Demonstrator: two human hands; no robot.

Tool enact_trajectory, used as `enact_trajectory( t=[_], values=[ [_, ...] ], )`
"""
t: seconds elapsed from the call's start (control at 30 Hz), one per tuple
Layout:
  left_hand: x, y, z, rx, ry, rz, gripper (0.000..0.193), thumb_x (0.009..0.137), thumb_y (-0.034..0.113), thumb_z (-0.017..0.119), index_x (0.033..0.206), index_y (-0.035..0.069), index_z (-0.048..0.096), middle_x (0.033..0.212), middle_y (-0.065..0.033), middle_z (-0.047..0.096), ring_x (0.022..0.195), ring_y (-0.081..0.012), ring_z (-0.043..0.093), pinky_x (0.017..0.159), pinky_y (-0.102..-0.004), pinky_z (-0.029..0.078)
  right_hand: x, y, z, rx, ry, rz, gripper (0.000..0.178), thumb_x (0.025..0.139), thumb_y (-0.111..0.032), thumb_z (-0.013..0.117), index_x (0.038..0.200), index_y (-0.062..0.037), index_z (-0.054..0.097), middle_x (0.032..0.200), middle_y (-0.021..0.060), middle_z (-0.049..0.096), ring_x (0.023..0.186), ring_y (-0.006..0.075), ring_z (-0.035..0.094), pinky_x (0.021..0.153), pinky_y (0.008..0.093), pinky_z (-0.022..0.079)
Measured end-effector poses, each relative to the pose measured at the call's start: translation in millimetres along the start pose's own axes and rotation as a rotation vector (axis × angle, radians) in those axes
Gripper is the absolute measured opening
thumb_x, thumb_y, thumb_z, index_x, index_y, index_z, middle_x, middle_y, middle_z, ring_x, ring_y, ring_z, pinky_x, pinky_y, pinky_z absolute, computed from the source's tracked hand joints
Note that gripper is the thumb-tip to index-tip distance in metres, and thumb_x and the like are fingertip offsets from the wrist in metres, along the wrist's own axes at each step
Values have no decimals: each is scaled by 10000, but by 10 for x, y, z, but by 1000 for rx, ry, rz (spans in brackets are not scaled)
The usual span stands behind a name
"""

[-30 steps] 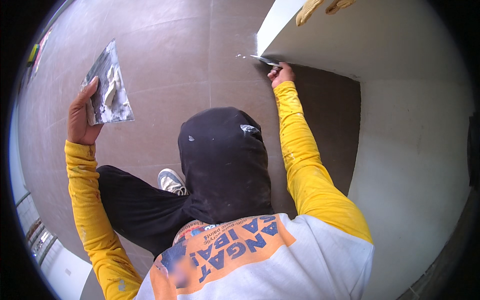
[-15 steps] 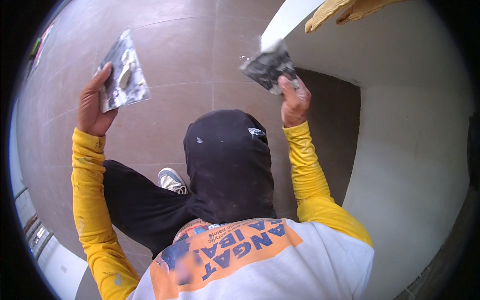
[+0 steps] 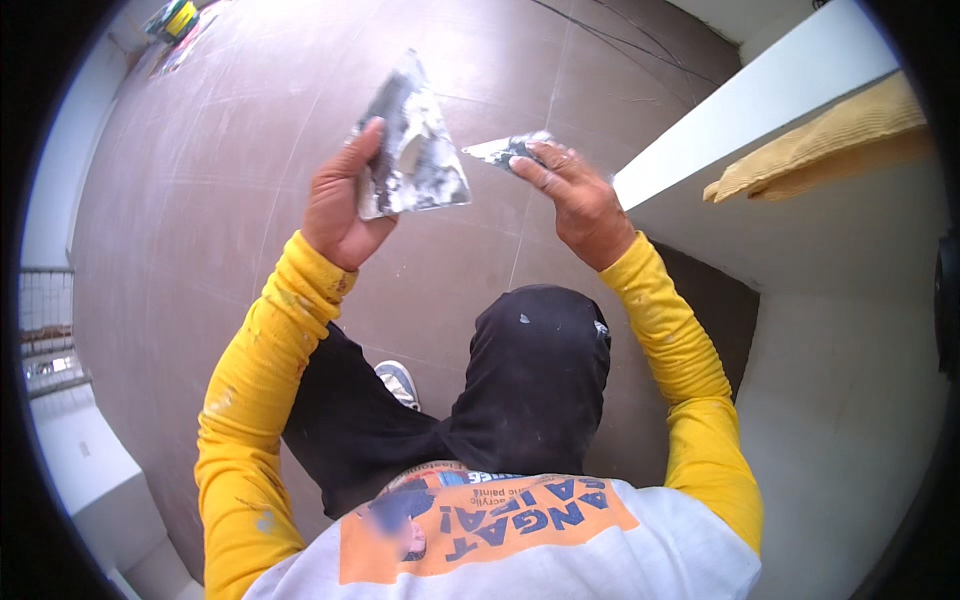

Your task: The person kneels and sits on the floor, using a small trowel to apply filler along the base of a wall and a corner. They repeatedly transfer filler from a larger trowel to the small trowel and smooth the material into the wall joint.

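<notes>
My left hand (image 3: pixel 345 205) grips a flat, roughly triangular putty spreader (image 3: pixel 440 182), thumb on its face. White putty (image 3: pixel 409 152) sits in a lump and smears on that grey and white face. Just to the right, my right hand (image 3: pixel 590 205) pinches a second putty spreader (image 3: pixel 492 151), tilted so its face is seen at a slant. Its pointed left corner is close to the first spreader, with a small gap between them. White residue marks it and my right fingers.
A white wall (image 3: pixel 840 370) with a projecting ledge (image 3: pixel 750 125) stands close on my right. A tan ribbed cloth or glove (image 3: pixel 830 140) lies on it. Dark cables (image 3: pixel 630 45) cross the brown tiled floor (image 3: pixel 220 260). Yellow and green items (image 3: pixel 178 22) sit far left.
My right hand has come away from the ledge's edge, bringing its spreader toward the left one and turning it slantwise. The hands are nearer each other. The view has shifted, showing more floor ahead.
</notes>
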State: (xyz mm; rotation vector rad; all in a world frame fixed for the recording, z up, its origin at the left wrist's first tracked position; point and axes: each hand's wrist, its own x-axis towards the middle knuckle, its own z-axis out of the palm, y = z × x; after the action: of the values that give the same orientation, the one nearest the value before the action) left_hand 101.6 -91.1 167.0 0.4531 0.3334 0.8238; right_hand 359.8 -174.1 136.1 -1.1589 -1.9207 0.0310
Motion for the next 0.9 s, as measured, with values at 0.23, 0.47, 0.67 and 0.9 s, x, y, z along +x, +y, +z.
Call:
enact_trajectory(
  t=[0.23, 0.47, 0.67, 0.9],
  values=[
    [72, -183, 15, 75, -90, -27, 413, 999, 287, 488, 1313, 20, 472, 1249, -142, 599, 1157, -255, 583, 1049, -426, 422, 519, 20, 95, 1712, 395, 776, 312, 992, -248, 499, 1221, -37, 512, 1203, 98, 609, 1119, 260, 562, 1031, 397, 405],
    [84, -36, -219, 177, 80, 82, 322, 981, 233, 545, 1217, 15, 551, 1206, -113, 626, 1071, -215, 629, 949, -355, 508, -572, 577, 960, 1146, -66, 793, 547, 949, -367, 561, 1332, 11, 468, 1280, 186, 559, 1196, 261, 537, 1033, 361, 416],
    [68, 3, -335, 127, 43, 74, 312, 976, 213, 554, 1211, 8, 556, 1206, -127, 624, 1073, -231, 631, 946, -374, 515, -2066, 1382, 1089, -351, -267, 1126, 704, 848, -334, 659, 1405, -38, 347, 1526, 217, 245, 1276, 405, 452, 1079, 419, 362],
    [51, -1, -272, 118, 0, 42, 314, 980, 203, 543, 1219, -1, 547, 1221, -138, 615, 1085, -238, 628, 952, -381, 516, -1990, 1633, 1000, -418, -578, 1190, 604, 852, -301, 660, 1351, -81, 401, 1513, 192, 293, 1261, 369, 482, 1025, 424, 417]
  ],
)
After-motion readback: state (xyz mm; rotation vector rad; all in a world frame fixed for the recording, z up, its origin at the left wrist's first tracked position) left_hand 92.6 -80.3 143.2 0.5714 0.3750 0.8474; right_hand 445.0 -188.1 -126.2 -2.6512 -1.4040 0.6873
